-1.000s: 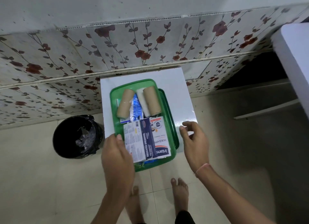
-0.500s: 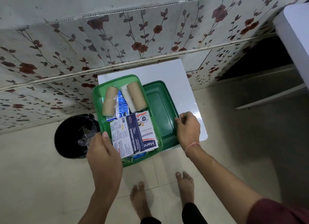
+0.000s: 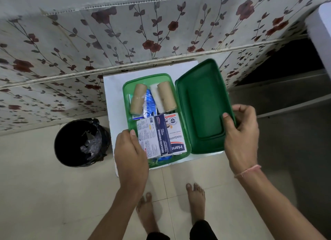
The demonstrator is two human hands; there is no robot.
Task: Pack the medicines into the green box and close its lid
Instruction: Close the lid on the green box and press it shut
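The green box [image 3: 126, 89] stands open on a small white table [image 3: 112, 89]. Inside lie two tan bandage rolls [image 3: 137, 101], a blue foil strip [image 3: 149, 105] and flat dressing cartons [image 3: 157, 136]. My left hand [image 3: 130, 152] grips the box's near left edge, thumb on the rim. The dark green lid [image 3: 202, 105] is lifted and tilted to the right of the box, its underside facing me. My right hand [image 3: 240, 132] holds the lid by its right edge, thumb on the inner face.
A black waste bin [image 3: 81, 143] with a liner stands on the tiled floor left of the table. A flower-patterned wall [image 3: 125, 33] runs behind. A white furniture edge [image 3: 320, 33] shows at top right. My bare feet [image 3: 195, 200] are below the table.
My right hand has taken the lid from under the box's right side and raised it, tilting it up. The left hand keeps holding the box.
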